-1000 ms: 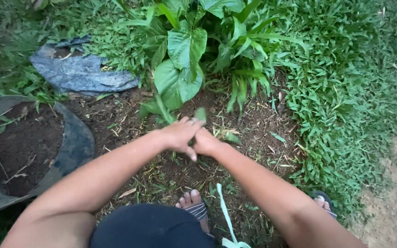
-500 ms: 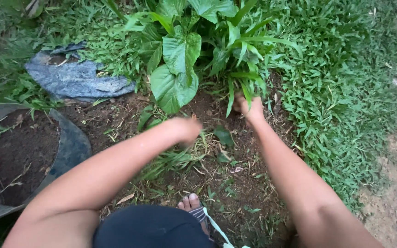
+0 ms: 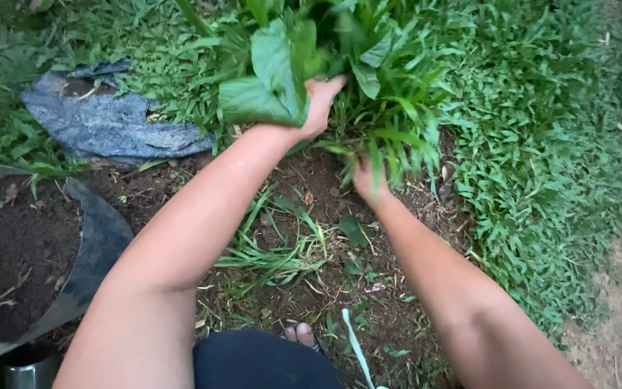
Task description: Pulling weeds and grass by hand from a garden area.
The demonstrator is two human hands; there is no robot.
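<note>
Both hands are in the leafy plant [image 3: 304,65] above the bare soil patch [image 3: 325,238]. Left hand [image 3: 319,106] has fingers pressed together, pushing up the broad leaves. Right hand [image 3: 370,184] is buried in the narrow leaves [image 3: 397,137] lower down, can't tell its fingers. Soil-filled grow bag [image 3: 91,252] sits well left of the plant.

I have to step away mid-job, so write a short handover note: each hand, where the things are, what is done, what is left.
Left hand: raised into the leafy plant, pushing back a broad leaf; grip unclear.
Right hand: low at the plant's base, fingers among the narrow leaves; grip hidden.
Around: pulled grass lies on bare soil in front; soil-filled grow bag at left; flattened grey bag beyond it.
Done: the patch before the plant looks mostly bare.
Left: greenery at the plant's base still stands.
</note>
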